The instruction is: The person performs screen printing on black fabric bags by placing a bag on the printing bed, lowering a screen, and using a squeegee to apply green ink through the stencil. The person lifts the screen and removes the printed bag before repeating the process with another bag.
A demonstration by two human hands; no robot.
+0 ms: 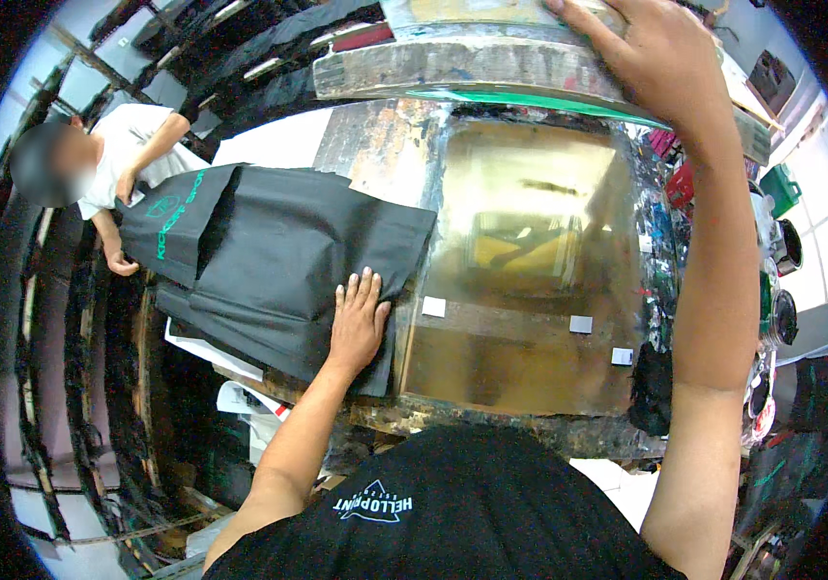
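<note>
Left hand [358,324] flat, fingers spread, palm pressing near edge of black fabric bag [278,266] on counter. Right hand [660,63] raised, fingers closed over worn wooden screen frame [462,63]. Right of left hand: bare glossy brown platen [530,280], three small white tabs [581,324]. Beyond bag: one co-worker's hand [122,261].

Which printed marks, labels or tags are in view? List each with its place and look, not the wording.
Teal print: far left end of the black fabric bag, round emblem plus lettering.
White tags: three small squares stuck on the amber glass plate.
</note>
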